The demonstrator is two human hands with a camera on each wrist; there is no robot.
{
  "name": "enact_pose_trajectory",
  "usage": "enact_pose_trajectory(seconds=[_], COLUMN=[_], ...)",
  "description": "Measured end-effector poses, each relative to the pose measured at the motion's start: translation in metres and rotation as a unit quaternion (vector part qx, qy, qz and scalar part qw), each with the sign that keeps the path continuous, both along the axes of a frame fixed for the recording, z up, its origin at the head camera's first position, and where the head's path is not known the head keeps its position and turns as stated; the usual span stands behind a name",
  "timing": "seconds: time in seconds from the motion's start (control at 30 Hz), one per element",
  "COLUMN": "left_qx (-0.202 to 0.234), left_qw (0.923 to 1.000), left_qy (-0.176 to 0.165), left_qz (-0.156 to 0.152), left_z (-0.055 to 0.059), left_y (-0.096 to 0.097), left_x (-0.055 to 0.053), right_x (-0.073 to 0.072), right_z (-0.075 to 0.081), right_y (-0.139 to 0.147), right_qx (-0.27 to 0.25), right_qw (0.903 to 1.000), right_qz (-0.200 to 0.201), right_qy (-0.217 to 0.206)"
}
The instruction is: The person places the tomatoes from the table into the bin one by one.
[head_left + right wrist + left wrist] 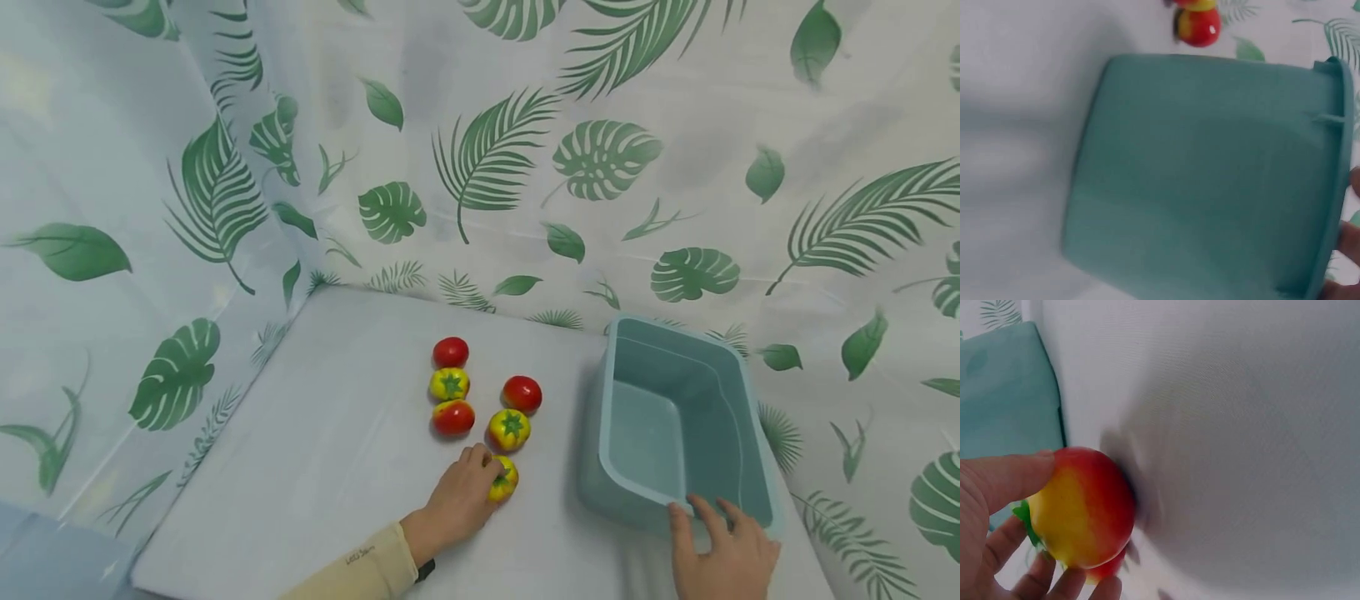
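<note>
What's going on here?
A person's left hand grips a yellow-and-red fruit, the nearest in a row of three; their right hand holds a blue-green bin by its near rim. Five other fruits sit on the white table, left of the bin.

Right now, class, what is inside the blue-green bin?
In the head view, the bin shows bare floor and inner walls; no object is visible. Its near rim hides the floor's closest edge, and fingers of the right hand cover part of that rim.
</note>
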State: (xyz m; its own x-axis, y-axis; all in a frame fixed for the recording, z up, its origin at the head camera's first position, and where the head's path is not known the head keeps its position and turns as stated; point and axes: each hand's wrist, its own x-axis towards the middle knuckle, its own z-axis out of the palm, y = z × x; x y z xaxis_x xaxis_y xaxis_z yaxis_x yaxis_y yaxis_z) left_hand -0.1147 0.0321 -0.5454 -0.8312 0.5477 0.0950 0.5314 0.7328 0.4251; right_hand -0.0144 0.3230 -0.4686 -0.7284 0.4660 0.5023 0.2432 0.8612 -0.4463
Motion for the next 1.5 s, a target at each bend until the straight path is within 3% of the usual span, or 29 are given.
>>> enact_pose_trajectory(seconds=[0.17,0.27,0.5,0.63,0.83,1.07,1.2,1.3,1.5], left_qx=[0.009,0.02,0.047,0.076,0.155,0.232,0.257,0.276,0.304], left_qw=[0.9998,0.9994,0.998,0.9952,0.9782,0.9523,0.9452,0.9414,0.9328], left_qy=[-0.016,-0.025,-0.038,-0.042,-0.071,-0.073,-0.075,-0.073,-0.085], left_qz=[0.008,0.011,0.018,0.045,0.119,0.183,0.187,0.179,0.174], left_z=[-0.003,-0.004,-0.003,0.004,0.033,0.086,0.12,0.138,0.153], left_y=[0.001,0.001,-0.002,-0.007,-0.02,-0.041,-0.047,-0.047,-0.04], left_x=[-0.001,-0.002,-0.002,-0.006,-0.029,-0.076,-0.101,-0.114,-0.124], right_x=[-0.003,-0.004,-0.004,-0.002,-0.001,-0.002,-0.002,-0.001,0.0], right_z=[-0.013,-0.013,-0.005,-0.007,-0.013,-0.013,-0.013,-0.011,-0.011], right_y=[0.019,0.029,0.029,0.019,0.009,0.01,0.01,0.009,0.008], right_qx=[0.005,0.011,0.033,0.046,0.035,0.043,0.046,0.044,0.04], right_qw=[0.9964,0.9943,0.9935,0.9899,0.9868,0.9868,0.9877,0.9885,0.9886], right_qz=[0.057,0.079,0.078,0.087,0.114,0.121,0.116,0.113,0.115], right_qy=[0.062,0.07,0.076,0.101,0.109,0.099,0.095,0.091,0.088])
